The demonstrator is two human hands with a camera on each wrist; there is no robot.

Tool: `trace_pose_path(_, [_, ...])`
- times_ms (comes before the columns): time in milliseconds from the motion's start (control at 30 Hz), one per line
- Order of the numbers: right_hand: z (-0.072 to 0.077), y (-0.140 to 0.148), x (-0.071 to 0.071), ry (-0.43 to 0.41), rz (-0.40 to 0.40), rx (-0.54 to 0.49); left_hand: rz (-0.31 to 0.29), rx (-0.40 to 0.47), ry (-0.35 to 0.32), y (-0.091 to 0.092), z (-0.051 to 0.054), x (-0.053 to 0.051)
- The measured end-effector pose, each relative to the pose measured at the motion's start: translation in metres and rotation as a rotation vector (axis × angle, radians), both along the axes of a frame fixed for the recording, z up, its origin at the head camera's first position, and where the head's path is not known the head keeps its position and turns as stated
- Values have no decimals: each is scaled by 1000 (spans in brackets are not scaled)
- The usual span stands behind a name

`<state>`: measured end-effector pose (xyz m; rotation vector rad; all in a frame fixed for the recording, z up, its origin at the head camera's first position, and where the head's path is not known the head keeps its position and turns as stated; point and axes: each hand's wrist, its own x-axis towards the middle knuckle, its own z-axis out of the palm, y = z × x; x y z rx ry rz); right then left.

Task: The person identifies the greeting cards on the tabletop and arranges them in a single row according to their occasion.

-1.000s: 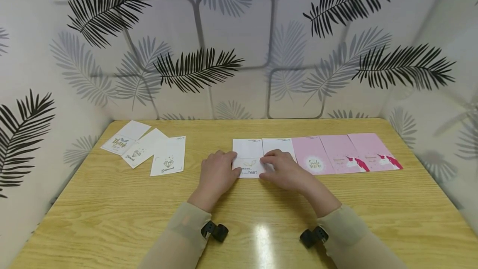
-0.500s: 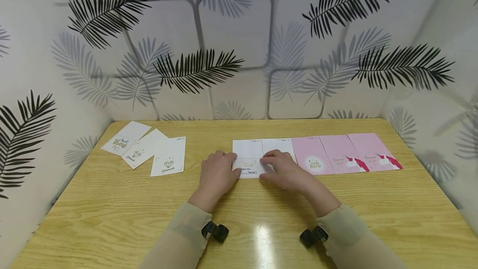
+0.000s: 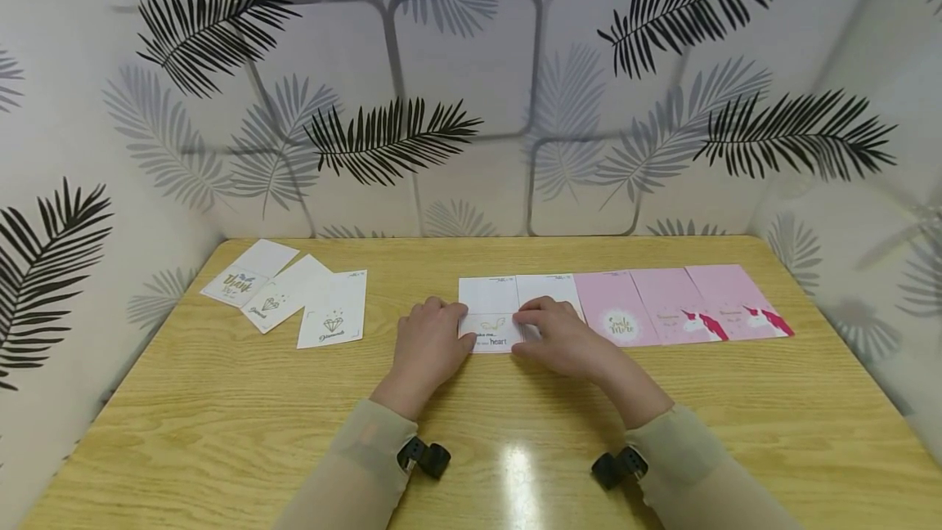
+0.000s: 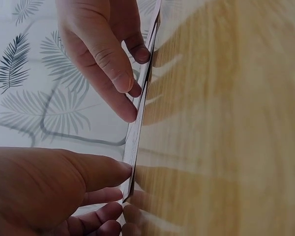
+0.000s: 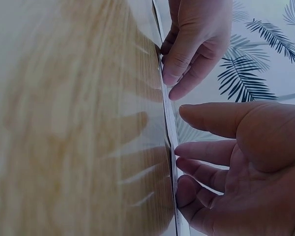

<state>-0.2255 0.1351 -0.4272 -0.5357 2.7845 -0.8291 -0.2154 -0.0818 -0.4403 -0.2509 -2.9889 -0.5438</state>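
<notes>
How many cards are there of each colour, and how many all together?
White cards: 5
Pink cards: 3
Total: 8

The bare left hand (image 4: pixel 44 189) lay at lower left, its thumb touching a thin white paper card (image 4: pixel 132 142) seen edge-on. Above was the bare right hand (image 4: pixel 102 46). A glossy light-brown wood-grain table (image 4: pixel 226 118) filled the right; a white leaf-printed wall (image 4: pixel 19 110), the left.
</notes>
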Motion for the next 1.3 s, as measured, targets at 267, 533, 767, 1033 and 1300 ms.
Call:
trace_pose_path(267, [2,-1,-1,4,2,0,0,10,5,0,3,1])
trace_pose_path(533, [5,-2,-1,5,6,-8,5,16,10,-2,5,2])
trace_pose_path(767, [6,-3,-2,1,-1,-13,9,23,17,-3,6,2])
trace_pose_path(1033, [8,-2,-1,42,-1,-20,13,38,11,-6,5,0])
trace_pose_path(1300, [14,-2,-3,61,-85,-154,72,96,76,-29,16,1])
